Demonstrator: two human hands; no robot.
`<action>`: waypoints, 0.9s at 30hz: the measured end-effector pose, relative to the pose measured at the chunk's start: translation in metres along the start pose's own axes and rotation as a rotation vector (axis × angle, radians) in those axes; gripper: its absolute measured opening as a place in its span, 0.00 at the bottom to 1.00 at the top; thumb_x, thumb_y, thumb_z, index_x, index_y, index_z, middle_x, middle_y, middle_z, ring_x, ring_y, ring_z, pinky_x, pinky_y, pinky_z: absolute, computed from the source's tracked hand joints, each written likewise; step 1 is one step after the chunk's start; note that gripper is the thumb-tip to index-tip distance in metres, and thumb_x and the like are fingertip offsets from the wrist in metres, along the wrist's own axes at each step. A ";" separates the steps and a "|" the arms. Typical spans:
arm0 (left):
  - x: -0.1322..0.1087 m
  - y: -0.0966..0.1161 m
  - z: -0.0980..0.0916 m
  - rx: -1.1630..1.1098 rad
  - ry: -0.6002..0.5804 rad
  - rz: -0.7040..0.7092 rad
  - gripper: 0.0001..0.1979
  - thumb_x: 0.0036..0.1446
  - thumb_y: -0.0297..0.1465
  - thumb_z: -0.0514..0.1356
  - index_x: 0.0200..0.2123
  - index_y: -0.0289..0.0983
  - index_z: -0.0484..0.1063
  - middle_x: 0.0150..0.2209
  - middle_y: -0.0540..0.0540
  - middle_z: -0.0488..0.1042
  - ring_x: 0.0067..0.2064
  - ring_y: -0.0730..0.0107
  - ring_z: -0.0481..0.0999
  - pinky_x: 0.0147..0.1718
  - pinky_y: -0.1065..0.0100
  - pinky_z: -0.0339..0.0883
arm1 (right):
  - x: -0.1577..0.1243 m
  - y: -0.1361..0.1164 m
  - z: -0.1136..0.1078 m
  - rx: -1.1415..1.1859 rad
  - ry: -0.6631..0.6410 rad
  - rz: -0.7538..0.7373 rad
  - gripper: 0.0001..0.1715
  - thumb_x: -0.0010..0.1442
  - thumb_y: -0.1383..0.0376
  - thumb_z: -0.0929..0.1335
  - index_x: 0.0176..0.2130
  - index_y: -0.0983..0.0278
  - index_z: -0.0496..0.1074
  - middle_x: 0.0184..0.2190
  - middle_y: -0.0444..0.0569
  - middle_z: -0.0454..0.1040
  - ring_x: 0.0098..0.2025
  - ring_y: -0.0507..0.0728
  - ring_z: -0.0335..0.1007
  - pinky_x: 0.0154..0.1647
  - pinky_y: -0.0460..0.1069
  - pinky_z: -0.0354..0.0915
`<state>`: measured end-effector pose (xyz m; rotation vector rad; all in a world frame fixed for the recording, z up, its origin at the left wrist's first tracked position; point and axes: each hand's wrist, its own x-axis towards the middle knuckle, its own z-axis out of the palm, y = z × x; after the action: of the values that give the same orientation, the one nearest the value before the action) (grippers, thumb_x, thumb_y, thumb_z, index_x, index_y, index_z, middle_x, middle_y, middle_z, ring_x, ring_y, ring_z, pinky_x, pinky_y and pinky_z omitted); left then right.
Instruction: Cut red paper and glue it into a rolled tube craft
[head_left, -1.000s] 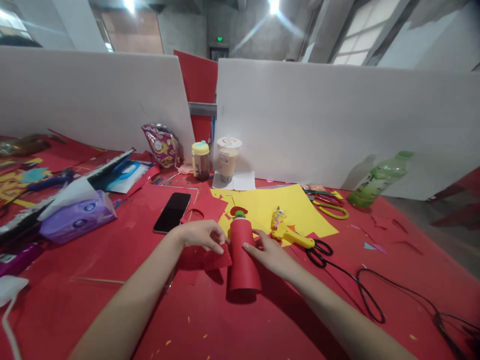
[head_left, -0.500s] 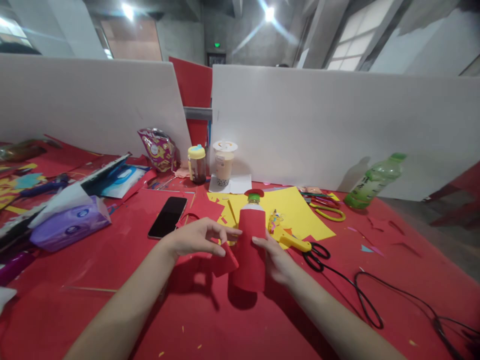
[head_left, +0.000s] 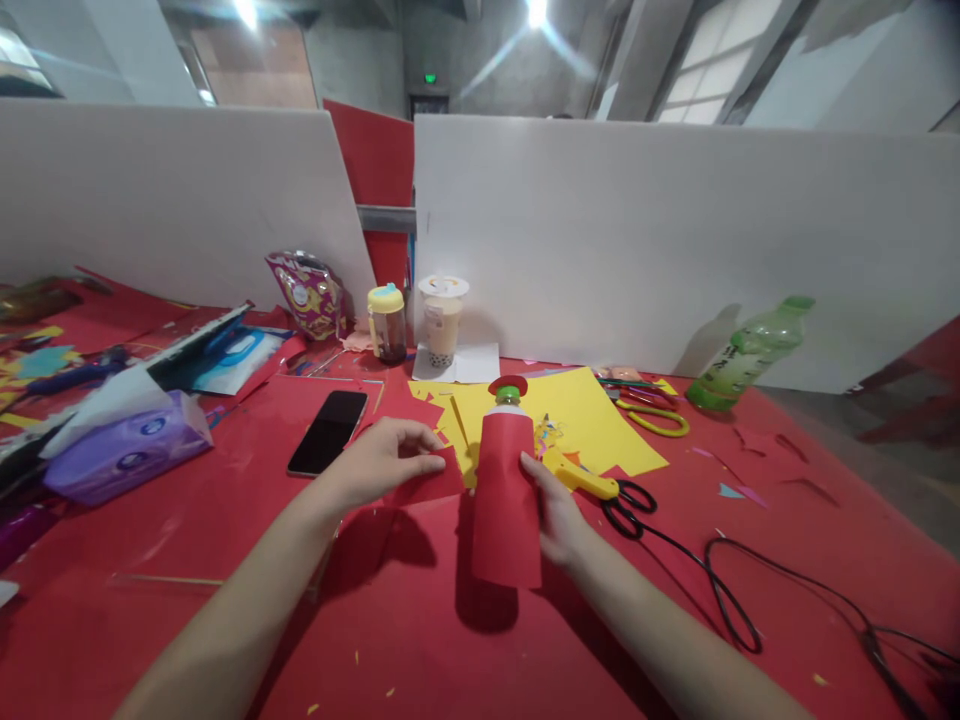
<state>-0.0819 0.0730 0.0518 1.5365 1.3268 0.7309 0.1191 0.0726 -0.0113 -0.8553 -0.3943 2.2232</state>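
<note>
Red paper wraps round a bottle [head_left: 506, 500] with a green cap and a red disc at its top, tilted in front of me. My right hand [head_left: 555, 510] grips the bottle's right side, thumb on the paper. To the left of the bottle, my left hand [head_left: 390, 462] pinches a small red paper piece [head_left: 439, 482] between thumb and fingers, apart from the bottle. Yellow paper [head_left: 600, 420] lies behind the bottle, with small scraps on it. The yellow glue gun [head_left: 585, 480] lies just right of my right hand.
A phone [head_left: 328, 432] lies left of centre. Scissors [head_left: 652, 418] and a green bottle [head_left: 750, 355] are at the right. A drink cup [head_left: 442, 325] and a yellow-lidded jar [head_left: 388, 325] stand before white boards [head_left: 637, 240]. A purple tissue pack [head_left: 131, 450] lies left; a black cable [head_left: 787, 570] runs right.
My left hand has moved away from the bottle, up and left, with the red piece. The bottle in my right hand has turned slightly. The view has shifted a little.
</note>
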 end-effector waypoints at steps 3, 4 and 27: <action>-0.001 0.003 0.002 0.073 0.028 0.017 0.06 0.44 0.32 0.59 0.25 0.35 0.71 0.25 0.49 0.74 0.29 0.70 0.71 0.32 0.67 0.64 | 0.002 0.004 0.000 -0.014 0.017 -0.013 0.16 0.49 0.56 0.66 0.32 0.68 0.70 0.25 0.51 0.76 0.27 0.56 0.72 0.38 0.52 0.65; -0.001 0.004 0.002 0.099 0.034 0.027 0.06 0.45 0.32 0.59 0.25 0.35 0.71 0.26 0.48 0.75 0.30 0.69 0.72 0.33 0.67 0.64 | 0.002 0.005 0.000 -0.029 0.031 -0.023 0.16 0.49 0.57 0.66 0.31 0.67 0.70 0.24 0.51 0.76 0.27 0.55 0.72 0.37 0.51 0.65; 0.010 -0.014 0.012 0.295 0.045 0.055 0.08 0.46 0.34 0.58 0.23 0.35 0.69 0.21 0.50 0.71 0.24 0.73 0.68 0.23 0.73 0.59 | 0.001 0.023 0.002 -0.220 0.096 -0.162 0.21 0.46 0.58 0.69 0.41 0.62 0.67 0.27 0.46 0.76 0.26 0.55 0.71 0.31 0.49 0.65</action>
<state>-0.0750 0.0790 0.0328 1.8046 1.4816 0.6272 0.1050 0.0574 -0.0218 -1.0043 -0.6478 2.0065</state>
